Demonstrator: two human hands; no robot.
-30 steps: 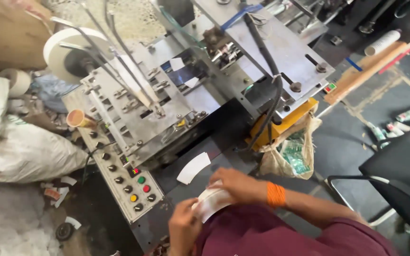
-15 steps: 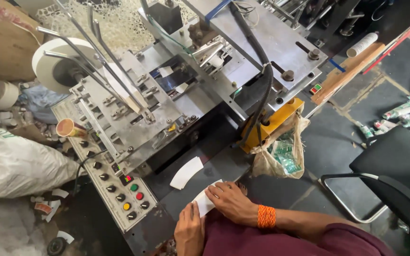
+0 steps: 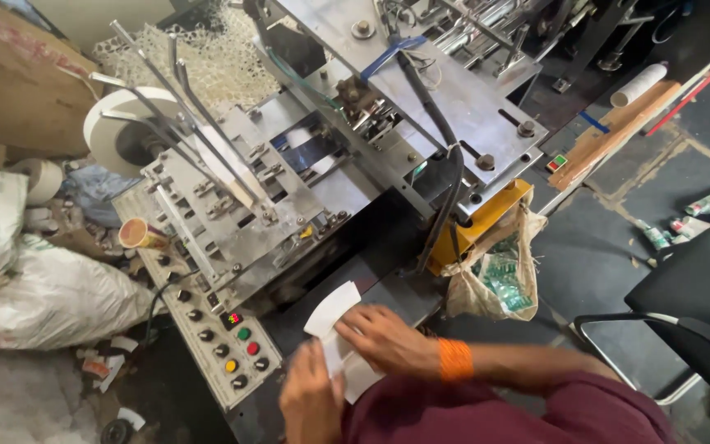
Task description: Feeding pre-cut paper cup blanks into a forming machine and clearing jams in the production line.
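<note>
Both hands sit at the near edge of the machine (image 3: 347, 189), just below its dark feed bed, and between them is a small stack of white paper blanks (image 3: 340, 341), curved fan-shaped pieces. The left hand (image 3: 312, 395) grips the stack from underneath, fingers closed around its lower end; the right hand (image 3: 388, 339), with an orange band at the wrist, lies flat over the top, fingers spread narrowly and pressing the sheets down. One blank sticks up and out of the stack toward the machine. To my eye the step in hand is squaring or sorting the blanks, not feeding them, since the stack rests near the person's body and not in any slot. The next move would seem to call for a firm pinch on the loose top sheet and an even edge on the rest, or the pieces could slide apart. Left of the hands is the control panel (image 3: 223, 345) with its coloured buttons; a paper roll (image 3: 121, 131) stands at the machine's far left, a sack (image 3: 495, 275) hangs at its right side, and a black chair (image 3: 684, 321) stands further right.
</note>
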